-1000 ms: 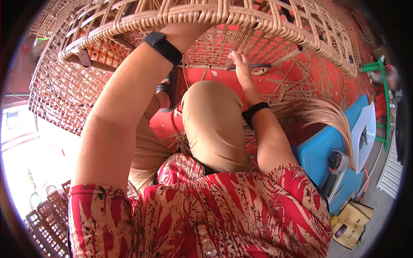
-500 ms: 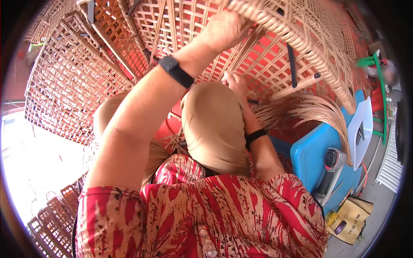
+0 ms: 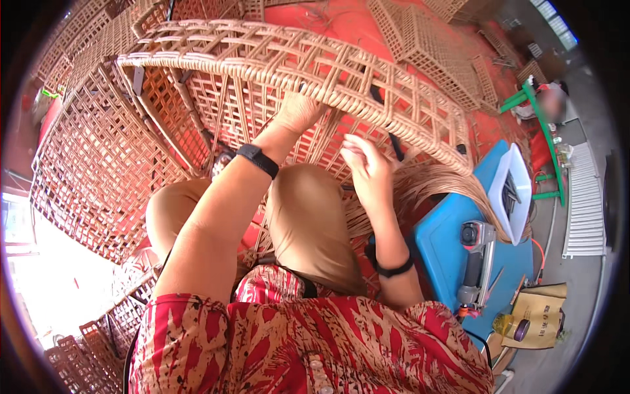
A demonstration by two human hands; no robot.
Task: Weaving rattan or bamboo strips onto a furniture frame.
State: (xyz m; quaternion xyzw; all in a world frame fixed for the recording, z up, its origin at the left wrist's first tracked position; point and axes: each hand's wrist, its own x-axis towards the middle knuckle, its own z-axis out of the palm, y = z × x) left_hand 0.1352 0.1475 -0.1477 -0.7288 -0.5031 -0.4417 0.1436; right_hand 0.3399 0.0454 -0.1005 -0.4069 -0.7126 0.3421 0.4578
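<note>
A large woven rattan piece (image 3: 262, 72) with a thick wrapped rim arches across the space in front of my knees. My left hand (image 3: 300, 113) is up against the underside of its rim; the fingers curl in behind it and are partly hidden. Loose rattan strands run down inside the piece next to that hand. My right hand (image 3: 369, 167) is raised beside my right knee, below the rim, with bent fingers drawn together. What it pinches, if anything, is too small to make out. A bundle of rattan strands (image 3: 430, 180) lies behind my right wrist.
To the right, a blue stool (image 3: 433, 230) bears a nail gun (image 3: 474, 262) and a white tray (image 3: 504, 197) with dark pieces inside. A paper bag (image 3: 535, 318) lies below it. Another woven panel (image 3: 92, 164) stands at left, more wickerwork (image 3: 433, 52) at the far right.
The rattan piece has tipped, so more of its rim and outer side shows. My left hand has moved slightly left and down along it. My right hand has come up from behind the knee.
</note>
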